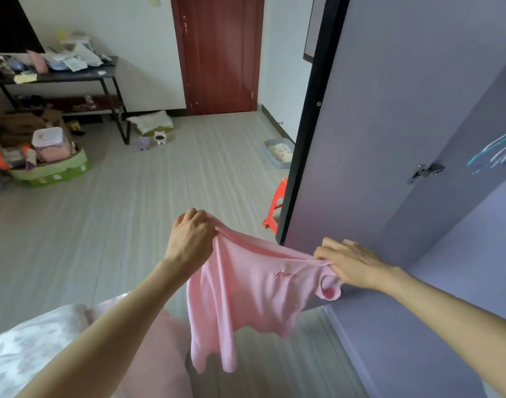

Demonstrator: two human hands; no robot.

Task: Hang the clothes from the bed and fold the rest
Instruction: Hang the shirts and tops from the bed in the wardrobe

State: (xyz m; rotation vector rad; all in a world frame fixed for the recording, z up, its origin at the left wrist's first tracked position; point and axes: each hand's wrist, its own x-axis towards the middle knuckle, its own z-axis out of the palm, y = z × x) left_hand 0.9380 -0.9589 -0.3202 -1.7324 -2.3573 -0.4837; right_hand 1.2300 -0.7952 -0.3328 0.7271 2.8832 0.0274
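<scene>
1. My left hand is closed in a fist on one shoulder of the pink shirt; my right hand pinches the other shoulder, fingers curled over the seam. The neckline is pulled taut between them.
2. The shirt hangs free in the air below both hands, touching nothing else. The bed lies below and behind my left forearm.
3. Progress, as I judge it: this garment is lifted and spread, but not yet on a hanger. The hangers show inside the wardrobe, up and beyond my right hand, past the open wardrobe door.
4. Left to do: put a hanger through the neck and hang it up. More pink cloth lies under my left forearm by the bed edge; whether it is to be hung or folded I cannot tell.
5. Materials: the shirt is soft, matte knit, limp, with a rippled hem, short sleeves and small stitched lettering on the chest. The bed cover is pale with a mottled print. The door is smooth, flat, lilac-grey, with a metal hinge.
</scene>
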